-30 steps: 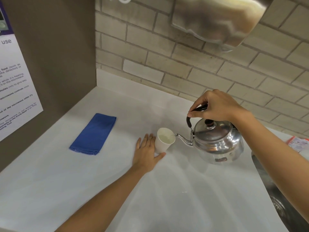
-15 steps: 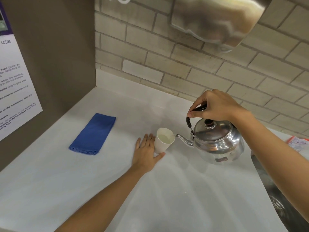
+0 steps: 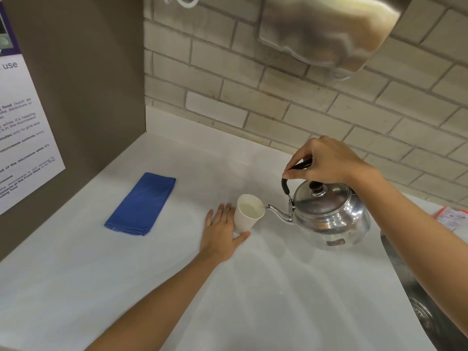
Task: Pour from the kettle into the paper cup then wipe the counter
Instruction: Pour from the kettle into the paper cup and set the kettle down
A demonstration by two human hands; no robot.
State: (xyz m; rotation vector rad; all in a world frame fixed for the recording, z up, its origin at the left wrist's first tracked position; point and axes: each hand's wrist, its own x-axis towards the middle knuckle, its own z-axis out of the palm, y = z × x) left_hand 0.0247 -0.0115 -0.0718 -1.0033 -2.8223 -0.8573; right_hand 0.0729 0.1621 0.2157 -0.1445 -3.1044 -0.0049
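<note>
A shiny steel kettle (image 3: 331, 219) is tilted to the left, its spout tip at the rim of a white paper cup (image 3: 247, 215). My right hand (image 3: 326, 163) grips the kettle's black handle from above. The cup stands on the white counter (image 3: 177, 287) and has liquid in it. My left hand (image 3: 220, 235) lies flat on the counter against the cup's base, thumb in front of it and fingers to its left. A folded blue cloth (image 3: 141, 205) lies on the counter to the left, apart from both hands.
A brick wall runs along the back with a steel dispenser (image 3: 329, 29) mounted overhead. A brown side panel with a printed notice (image 3: 22, 138) closes the left. A steel sink (image 3: 428, 307) sits at the right edge, an orange-and-white packet (image 3: 453, 217) beyond it.
The kettle has stayed tilted with its spout at the cup rim. Both hands hold nearly the same places.
</note>
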